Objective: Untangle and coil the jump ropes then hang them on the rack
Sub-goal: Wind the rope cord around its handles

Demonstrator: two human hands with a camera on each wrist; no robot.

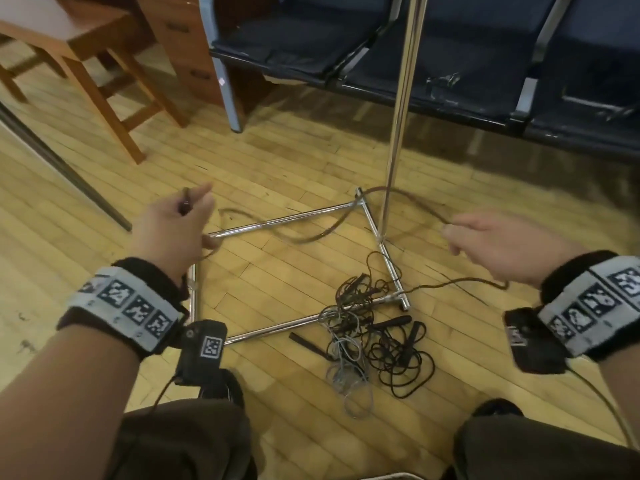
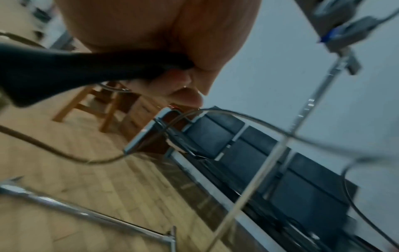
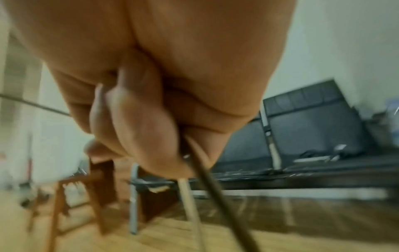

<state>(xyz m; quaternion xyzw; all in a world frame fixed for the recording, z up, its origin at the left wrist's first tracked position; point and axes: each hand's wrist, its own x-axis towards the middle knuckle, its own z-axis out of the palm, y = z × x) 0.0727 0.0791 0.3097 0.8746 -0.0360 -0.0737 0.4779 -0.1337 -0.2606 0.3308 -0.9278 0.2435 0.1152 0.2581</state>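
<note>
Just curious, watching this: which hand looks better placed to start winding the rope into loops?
Probably the right hand: it pinches only the thin brown rope, so it can likely feed loops. The left hand grips the black rope handle, an anchor to wind onto.

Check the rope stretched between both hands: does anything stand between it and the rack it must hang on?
Nothing visible does. The left hand grips a black handle and the right hand pinches the rope, whose slack droops over the rack's base bar beside the upright pole. The tangled pile lies nearer the person.
</note>
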